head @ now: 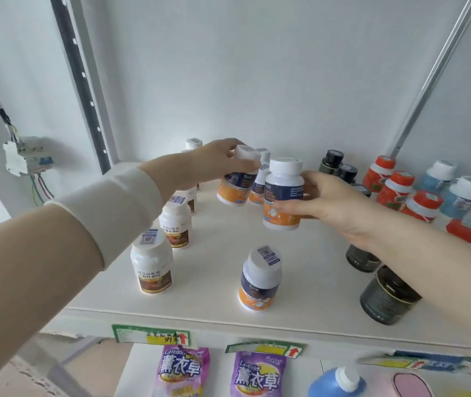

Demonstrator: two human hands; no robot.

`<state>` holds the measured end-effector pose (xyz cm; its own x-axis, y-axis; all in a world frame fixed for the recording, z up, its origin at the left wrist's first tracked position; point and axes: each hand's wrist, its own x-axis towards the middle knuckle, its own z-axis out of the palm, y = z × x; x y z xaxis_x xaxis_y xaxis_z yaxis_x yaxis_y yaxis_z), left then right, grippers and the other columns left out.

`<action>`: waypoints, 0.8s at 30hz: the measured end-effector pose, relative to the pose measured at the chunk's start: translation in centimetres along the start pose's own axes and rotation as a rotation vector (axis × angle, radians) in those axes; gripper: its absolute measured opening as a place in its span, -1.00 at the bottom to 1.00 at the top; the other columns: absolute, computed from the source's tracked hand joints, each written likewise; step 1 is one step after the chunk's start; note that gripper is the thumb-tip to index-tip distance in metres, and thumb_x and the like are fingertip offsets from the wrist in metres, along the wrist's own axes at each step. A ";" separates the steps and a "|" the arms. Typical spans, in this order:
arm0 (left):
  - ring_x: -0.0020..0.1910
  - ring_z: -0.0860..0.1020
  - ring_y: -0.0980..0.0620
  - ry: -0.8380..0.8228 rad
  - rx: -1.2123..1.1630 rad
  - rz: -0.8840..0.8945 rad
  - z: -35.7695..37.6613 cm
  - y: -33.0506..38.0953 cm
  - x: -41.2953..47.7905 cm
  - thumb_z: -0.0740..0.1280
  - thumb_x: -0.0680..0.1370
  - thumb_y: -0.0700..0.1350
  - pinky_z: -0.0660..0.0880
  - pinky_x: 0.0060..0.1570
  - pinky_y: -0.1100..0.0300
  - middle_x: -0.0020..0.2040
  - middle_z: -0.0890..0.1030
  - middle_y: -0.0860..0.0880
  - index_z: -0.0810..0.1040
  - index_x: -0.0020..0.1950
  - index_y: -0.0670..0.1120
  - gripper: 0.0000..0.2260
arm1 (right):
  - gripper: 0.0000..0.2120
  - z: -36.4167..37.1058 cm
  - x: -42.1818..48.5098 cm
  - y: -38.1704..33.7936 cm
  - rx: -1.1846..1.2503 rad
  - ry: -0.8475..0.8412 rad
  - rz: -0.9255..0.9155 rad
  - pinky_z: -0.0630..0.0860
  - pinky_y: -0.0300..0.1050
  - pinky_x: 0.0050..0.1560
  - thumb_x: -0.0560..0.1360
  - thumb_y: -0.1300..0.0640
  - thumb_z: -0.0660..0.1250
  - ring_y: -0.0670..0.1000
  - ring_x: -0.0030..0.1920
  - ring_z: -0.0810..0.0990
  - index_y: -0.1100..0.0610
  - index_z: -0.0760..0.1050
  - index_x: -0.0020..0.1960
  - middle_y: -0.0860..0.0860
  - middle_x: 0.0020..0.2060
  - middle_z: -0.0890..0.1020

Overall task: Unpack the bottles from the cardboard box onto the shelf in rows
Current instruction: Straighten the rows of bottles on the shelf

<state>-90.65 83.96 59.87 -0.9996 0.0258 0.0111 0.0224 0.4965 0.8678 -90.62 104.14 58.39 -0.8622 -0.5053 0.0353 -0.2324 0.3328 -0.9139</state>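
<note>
I had a white-capped bottle with a navy and orange label in each hand, both over the middle of the shelf (pixel 220 233). My left hand (pixel 214 164) had its fingers curled over the cap and shoulder of the left bottle (pixel 238 179). That bottle hung tilted, base swinging toward me, a hold fit for lowering it from above among its neighbours. My right hand (pixel 328 202) wrapped the body of the right bottle (pixel 283 193), thumb in front and fingers behind. This held it near upright with the label facing out; whether its base touched the shelf I could not tell. Both were aimed at the lane of like bottles: a back bottle (pixel 258 186) stood just behind them, and a front bottle (pixel 260 279) stood alone near the edge, with a gap between that I judged these two were meant to fill. The brown-label bottles (pixel 151 265) ran in their own row on the left. The dark jars (pixel 389 296), red bottles (pixel 394 190) and blue bottles (pixel 463 196) sat in rows on the right, so each kind had its file. The cardboard box was out of sight.
</note>
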 end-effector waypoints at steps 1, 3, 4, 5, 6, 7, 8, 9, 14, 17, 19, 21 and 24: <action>0.05 0.53 0.04 -0.008 0.066 -0.003 0.1 -0.2 0.6 0.36 0.52 -0.04 0.42 -0.11 0.34 0.00 0.56 0.05 0.43 0.19 0.01 -0.73 | -0.51 -0.1 0.6 0.2 -0.046 0.000 0.005 0.50 -0.12 0.19 0.33 0.23 0.49 -0.03 0.09 0.60 0.14 0.47 0.23 0.06 0.10 0.64; 0.03 0.50 0.05 -0.026 0.187 -0.005 0.4 -0.7 1.6 0.38 0.49 -0.02 0.38 -0.17 0.34 0.06 0.54 0.01 0.44 0.21 0.03 -0.69 | -0.50 -0.1 1.5 0.6 -0.109 -0.023 0.023 0.52 -0.09 0.19 0.31 0.24 0.51 -0.04 0.08 0.62 0.11 0.48 0.22 0.03 0.08 0.65; -0.01 0.50 0.06 -0.041 0.237 -0.002 0.7 -0.9 2.1 0.39 0.48 -0.01 0.37 -0.20 0.34 0.06 0.53 0.00 0.45 0.21 0.03 -0.68 | -0.51 0.0 1.8 0.9 -0.143 -0.043 0.031 0.53 -0.09 0.19 0.30 0.25 0.52 -0.04 0.08 0.62 0.09 0.49 0.19 0.01 0.06 0.66; -0.07 0.49 0.07 -0.061 0.273 0.002 0.9 -1.1 2.5 0.40 0.47 -0.01 0.37 -0.22 0.35 0.05 0.52 -0.01 0.45 0.20 0.02 -0.67 | -0.55 0.1 2.1 1.1 -0.178 -0.066 0.031 0.54 -0.13 0.16 0.30 0.26 0.52 -0.05 0.07 0.63 0.07 0.50 0.15 -0.02 0.03 0.66; -0.12 0.50 0.08 -0.085 0.297 0.007 1.1 -1.2 2.8 0.41 0.47 -0.02 0.39 -0.23 0.36 0.04 0.51 -0.01 0.45 0.20 0.02 -0.67 | -0.58 0.3 2.2 1.3 -0.205 -0.093 0.022 0.54 -0.21 0.09 0.30 0.28 0.51 -0.09 0.02 0.63 0.05 0.51 0.10 -0.06 -0.02 0.67; -0.14 0.52 0.07 -0.110 0.321 0.013 1.3 -1.3 3.1 0.41 0.47 -0.03 0.44 -0.19 0.35 0.07 0.52 -0.01 0.45 0.19 0.01 -0.67 | -0.61 0.6 2.3 1.5 -0.228 -0.121 0.013 0.53 -0.30 0.01 0.31 0.30 0.50 -0.13 -0.03 0.62 0.01 0.50 0.05 -0.11 -0.06 0.65; -0.13 0.55 0.04 -0.131 0.357 0.019 1.5 -1.4 3.3 0.41 0.46 -0.02 0.49 -0.10 0.28 0.11 0.53 -0.02 0.45 0.20 -0.01 -0.65 | -0.60 0.8 2.4 1.6 -0.250 -0.143 0.007 0.52 -0.38 -0.06 0.31 0.31 0.50 -0.16 -0.07 0.59 -0.03 0.48 0.01 -0.15 -0.10 0.63; -0.07 0.59 0.00 -0.148 0.415 0.020 1.8 -1.4 3.6 0.41 0.46 -0.01 0.52 0.02 0.18 0.14 0.54 -0.02 0.45 0.22 -0.03 -0.64 | -0.59 1.0 2.4 1.8 -0.268 -0.159 0.008 0.49 -0.44 -0.12 0.30 0.30 0.51 -0.19 -0.10 0.57 -0.06 0.45 -0.02 -0.18 -0.12 0.60; 0.11 0.56 -0.06 -0.209 0.660 0.048 2.6 -0.8 4.8 0.39 0.46 0.02 0.44 0.04 0.16 0.20 0.51 0.01 0.47 0.24 -0.01 -0.63 | -0.57 1.6 2.2 2.8 -0.314 -0.198 -0.004 0.41 -0.56 -0.28 0.29 0.28 0.52 -0.29 -0.20 0.49 -0.12 0.35 -0.17 -0.26 -0.21 0.53; 0.08 0.58 -0.03 -0.232 0.679 0.065 3.0 -0.6 5.1 0.40 0.46 0.02 0.41 -0.14 0.23 0.09 0.45 0.08 0.47 0.18 0.01 -0.68 | -0.56 1.7 2.0 3.3 -0.331 -0.204 0.010 0.41 -0.52 -0.24 0.29 0.27 0.53 -0.28 -0.19 0.49 -0.12 0.35 -0.17 -0.25 -0.20 0.53; 0.07 0.58 -0.02 -0.245 0.684 0.071 3.4 -0.7 5.2 0.40 0.45 0.03 0.40 -0.12 0.22 0.06 0.44 0.11 0.44 0.09 0.06 -0.73 | -0.55 1.8 2.1 3.6 -0.350 -0.210 0.024 0.44 -0.47 -0.14 0.27 0.26 0.55 -0.20 -0.11 0.53 -0.11 0.37 -0.10 -0.19 -0.12 0.57; 0.06 0.57 0.00 -0.250 0.683 0.069 3.5 -0.7 5.3 0.40 0.43 0.05 0.39 -0.04 0.20 0.07 0.44 0.12 0.41 0.05 0.09 -0.73 | -0.50 2.0 2.2 3.9 -0.377 -0.211 0.028 0.48 -0.29 0.02 0.26 0.24 0.56 -0.07 0.03 0.56 -0.06 0.38 0.03 -0.09 -0.01 0.60; 0.05 0.51 0.04 -0.247 0.700 0.063 3.6 -0.6 5.5 0.41 0.42 0.07 0.37 -0.02 0.20 0.09 0.43 0.13 0.44 0.14 0.06 -0.66 | -0.46 2.4 2.2 4.2 -0.408 -0.216 0.008 0.48 -0.15 0.15 0.26 0.20 0.56 -0.02 0.10 0.54 0.02 0.37 0.12 -0.04 0.08 0.59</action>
<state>-96.13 86.90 57.61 -0.9649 0.2263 -0.1332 0.1681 0.9219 0.3490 -92.45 102.48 53.67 -0.7610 -0.6416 -0.0960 -0.4218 0.6017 -0.6782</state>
